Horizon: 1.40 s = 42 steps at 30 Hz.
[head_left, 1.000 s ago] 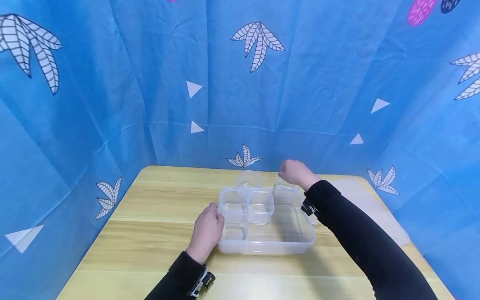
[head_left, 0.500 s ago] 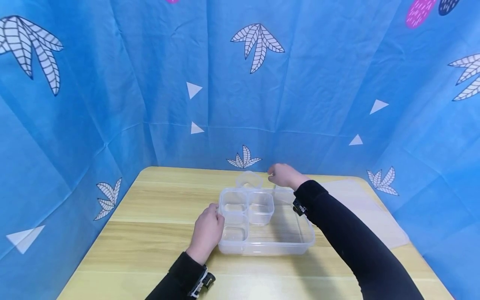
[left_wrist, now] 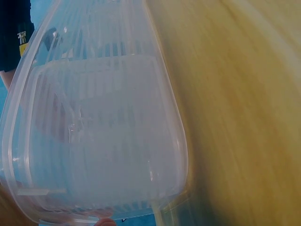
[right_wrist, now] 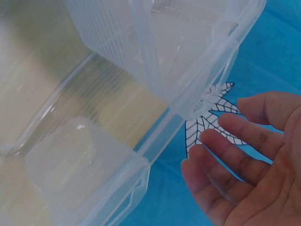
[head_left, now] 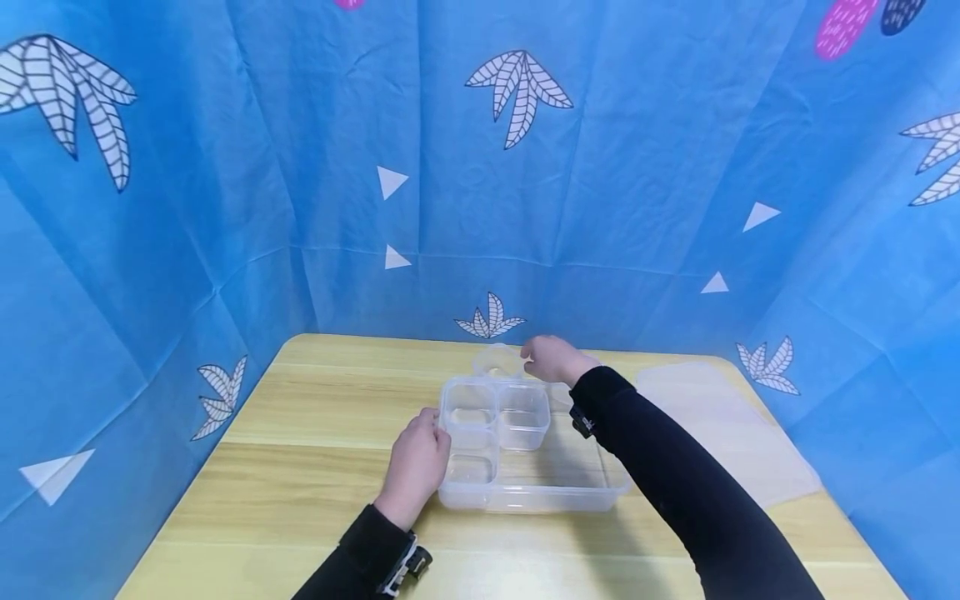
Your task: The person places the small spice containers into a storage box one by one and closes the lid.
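A large clear plastic box with small cups sits on the table. One cup fills its back left, a second cup stands beside it, and a third cup is at the front left. My left hand grips the box's left wall; only a fingertip shows in the left wrist view, where the box's side takes up much of the picture. Over the back rim, my right hand is held with spread, slightly bent fingers and nothing in them, apart from the box.
A round clear container stands behind the box. Part of another clear piece shows near the back right, mostly hidden by my right arm. A flat whitish sheet lies at the table's right. Blue patterned cloth hangs behind the table.
My right hand has moved left along the back of the box, toward the round container. The left hand and the box have stayed in place.
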### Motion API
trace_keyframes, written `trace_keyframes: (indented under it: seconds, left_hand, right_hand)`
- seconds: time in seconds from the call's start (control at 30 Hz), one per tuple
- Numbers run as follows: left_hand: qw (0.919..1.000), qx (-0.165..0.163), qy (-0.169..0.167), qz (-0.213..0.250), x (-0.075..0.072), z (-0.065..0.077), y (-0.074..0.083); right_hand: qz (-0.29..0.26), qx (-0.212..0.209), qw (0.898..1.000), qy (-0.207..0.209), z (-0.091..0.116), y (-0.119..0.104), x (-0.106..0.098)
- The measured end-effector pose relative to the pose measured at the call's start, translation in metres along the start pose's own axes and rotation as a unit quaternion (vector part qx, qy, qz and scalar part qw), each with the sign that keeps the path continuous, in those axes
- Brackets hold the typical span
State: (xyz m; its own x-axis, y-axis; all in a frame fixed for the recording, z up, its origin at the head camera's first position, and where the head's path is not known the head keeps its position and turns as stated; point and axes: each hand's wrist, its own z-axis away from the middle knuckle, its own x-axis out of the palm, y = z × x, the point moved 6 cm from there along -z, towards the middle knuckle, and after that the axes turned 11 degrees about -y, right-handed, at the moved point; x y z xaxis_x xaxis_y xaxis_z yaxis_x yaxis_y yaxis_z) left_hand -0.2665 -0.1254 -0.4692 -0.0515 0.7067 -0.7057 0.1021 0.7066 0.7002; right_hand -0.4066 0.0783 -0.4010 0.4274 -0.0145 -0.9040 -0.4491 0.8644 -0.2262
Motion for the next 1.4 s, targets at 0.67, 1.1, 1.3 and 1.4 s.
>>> trace_keyframes:
  seconds: [0.67, 1.1, 1.3, 1.4]
  left_hand:
    - [0.9999, -0.006, -0.011, 0.008, 0.005, 0.003, 0.001]
    - [0.9999, -0.012, -0.009, 0.006, 0.001, 0.004, 0.001]
    - [0.9999, -0.013, -0.007, 0.007, 0.0, 0.004, 0.0]
    - [0.9999, -0.011, -0.006, 0.004, -0.001, 0.005, -0.001]
  right_hand:
    - [-0.022, -0.034, 0.999, 0.004, -0.016, -0.01, 0.018]
    - [-0.014, -0.059, 0.998, -0.004, -0.021, -0.016, 0.019]
    - [-0.025, -0.054, 0.998, -0.021, -0.023, -0.017, 0.021]
    - [-0.031, -0.053, 0.998, -0.032, -0.025, -0.019, 0.022]
